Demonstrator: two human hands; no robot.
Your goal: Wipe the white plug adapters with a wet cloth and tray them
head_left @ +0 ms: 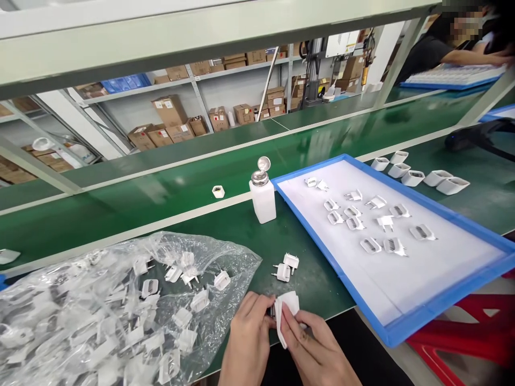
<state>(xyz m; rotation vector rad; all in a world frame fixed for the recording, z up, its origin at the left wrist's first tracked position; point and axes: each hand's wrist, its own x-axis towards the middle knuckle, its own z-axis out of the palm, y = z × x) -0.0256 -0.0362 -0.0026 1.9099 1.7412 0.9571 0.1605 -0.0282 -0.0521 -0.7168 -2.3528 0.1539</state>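
What seems a plug (pixel 272 311), mostly hidden, sits pinched in my left hand (pixel 252 324); my right hand (pixel 308 338) holds a white cloth (pixel 288 303) against it (wiping, I judge). The next stroke calls for a steady grip, near two loose plugs (pixel 283 273) on the worktop (pixel 319 284).

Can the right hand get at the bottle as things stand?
Probably not: the right hand is holding the cloth. Otherwise, the bottle looks reachable, with two loose plugs before it.

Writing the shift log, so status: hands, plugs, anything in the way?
Left hand closed on a mostly hidden piece. Right hand gripping folded white cloth. Two loose plugs just beyond the hands. No obstruction visible.
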